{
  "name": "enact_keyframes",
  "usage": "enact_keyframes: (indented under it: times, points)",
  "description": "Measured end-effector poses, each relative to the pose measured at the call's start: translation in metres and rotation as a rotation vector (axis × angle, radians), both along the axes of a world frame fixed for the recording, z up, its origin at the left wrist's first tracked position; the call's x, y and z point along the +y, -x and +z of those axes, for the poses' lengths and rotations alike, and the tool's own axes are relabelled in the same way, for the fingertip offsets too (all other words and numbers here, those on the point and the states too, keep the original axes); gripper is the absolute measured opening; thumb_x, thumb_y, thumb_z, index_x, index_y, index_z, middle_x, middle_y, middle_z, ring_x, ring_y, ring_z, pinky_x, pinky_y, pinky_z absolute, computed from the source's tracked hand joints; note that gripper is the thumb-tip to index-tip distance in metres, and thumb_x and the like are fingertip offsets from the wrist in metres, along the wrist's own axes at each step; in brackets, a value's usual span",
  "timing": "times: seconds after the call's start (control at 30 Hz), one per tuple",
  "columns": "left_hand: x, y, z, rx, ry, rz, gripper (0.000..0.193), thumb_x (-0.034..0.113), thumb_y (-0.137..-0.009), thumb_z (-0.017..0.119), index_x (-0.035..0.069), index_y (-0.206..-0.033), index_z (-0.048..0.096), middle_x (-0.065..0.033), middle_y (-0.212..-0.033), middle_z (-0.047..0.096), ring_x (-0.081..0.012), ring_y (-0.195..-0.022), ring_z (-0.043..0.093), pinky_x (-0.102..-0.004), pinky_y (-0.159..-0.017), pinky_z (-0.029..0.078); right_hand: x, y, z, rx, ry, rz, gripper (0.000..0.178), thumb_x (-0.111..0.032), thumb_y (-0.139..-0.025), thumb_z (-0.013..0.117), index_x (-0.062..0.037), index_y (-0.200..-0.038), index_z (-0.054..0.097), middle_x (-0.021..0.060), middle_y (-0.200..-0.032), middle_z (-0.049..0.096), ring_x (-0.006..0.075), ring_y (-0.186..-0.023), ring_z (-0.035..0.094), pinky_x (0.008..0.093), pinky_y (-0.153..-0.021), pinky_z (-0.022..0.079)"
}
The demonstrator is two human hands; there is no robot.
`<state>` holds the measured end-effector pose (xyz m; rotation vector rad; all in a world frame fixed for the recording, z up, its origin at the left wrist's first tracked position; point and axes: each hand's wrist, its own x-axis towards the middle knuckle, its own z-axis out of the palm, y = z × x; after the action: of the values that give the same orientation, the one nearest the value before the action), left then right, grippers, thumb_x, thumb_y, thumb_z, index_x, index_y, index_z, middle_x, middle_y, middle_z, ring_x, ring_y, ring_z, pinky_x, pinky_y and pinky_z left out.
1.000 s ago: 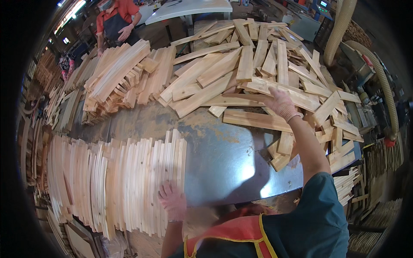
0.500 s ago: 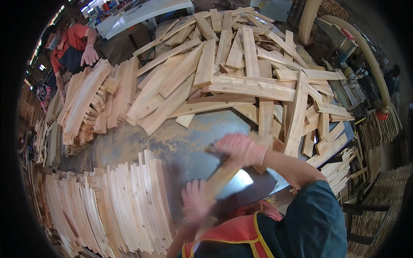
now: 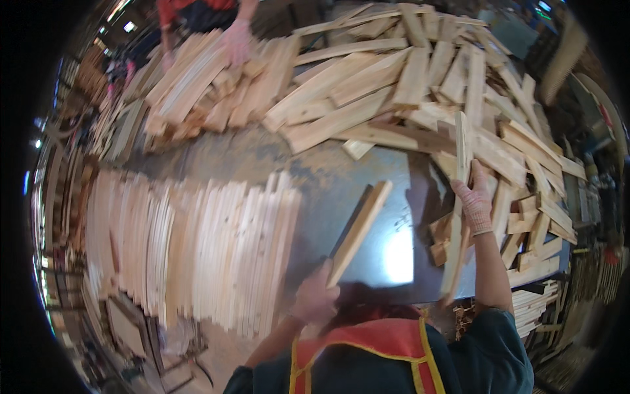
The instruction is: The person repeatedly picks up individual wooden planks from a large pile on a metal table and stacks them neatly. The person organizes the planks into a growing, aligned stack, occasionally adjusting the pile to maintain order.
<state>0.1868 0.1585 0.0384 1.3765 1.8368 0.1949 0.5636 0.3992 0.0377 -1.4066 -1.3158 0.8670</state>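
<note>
1. Far left: a stack of tan wooden boards (image 3: 187, 75); a co-worker's pink-gloved hand (image 3: 237, 43) rests at it.

2. Below that, a row of pale, straight-edged wooden boards (image 3: 216, 256) packed side by side, running toward me.

3. My left hand (image 3: 316, 295), in a pinkish glove, is closed around the near end of a narrow honey-coloured wooden board (image 3: 361, 230). The board slants away to the right over the dark steel tabletop (image 3: 321, 197); I can't tell if its far end touches.

4. Handling, my judgement: light, stiff, dry, not fragile. Held at the end, the far tip probably wants to dip; nearer the middle should balance better. Bare steel looks slick, so it may slide there.

5. Right of it, a long pale wooden board (image 3: 462, 141) stands out over the pile, its lower end toward me. Longer, so likely more swing; mid-length is the sound hold.

6. My right hand (image 3: 475, 197), pinkish knit glove, grips it about mid-length, thumb and fingers on opposite sides.

7. Far right: a jumbled pile of loose wooden boards (image 3: 528, 144). Edges may splinter; gloves help.
</note>
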Motion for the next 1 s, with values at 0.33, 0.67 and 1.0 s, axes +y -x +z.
enact_keyframes:
  times: [0.33,0.67,1.0]
  points:
    - [-0.087,0.082,-0.041,0.523,-0.457,0.04,0.074,0.027,-0.083,0.067,0.002,-0.15,0.047,-0.0183,-0.154,0.045,-0.0382,-0.148,0.037,-0.0543,-0.123,0.028,-0.117,0.302,-0.056,-0.453,0.594,0.705,0.071,-0.051,-0.095,0.054,0.0082,-0.135,0.055,0.0373,-0.122,0.067,0.05,-0.12,0.064,0.0512,-0.104,0.05]
    - [-0.087,0.087,-0.058,0.809,-0.534,-0.096,0.069,0.057,-0.09,0.064,0.006,-0.136,0.059,-0.015,-0.138,0.055,-0.037,-0.134,0.049,-0.0563,-0.113,0.04,0.014,0.193,0.001,-0.709,-0.215,0.523,0.066,-0.042,-0.092,0.071,-0.0037,-0.144,0.057,0.0233,-0.134,0.067,0.037,-0.125,0.063,0.045,-0.111,0.047]
    - [-0.078,0.082,-0.055,0.809,-0.638,-0.101,0.053,0.029,-0.081,0.07,0.008,-0.129,0.061,-0.0155,-0.136,0.056,-0.039,-0.13,0.052,-0.0586,-0.11,0.039,0.213,-0.054,0.088,-1.043,0.063,-0.178,0.091,-0.06,-0.086,0.072,-0.0038,-0.153,0.048,0.0241,-0.157,0.049,0.0394,-0.144,0.048,0.0465,-0.119,0.04]
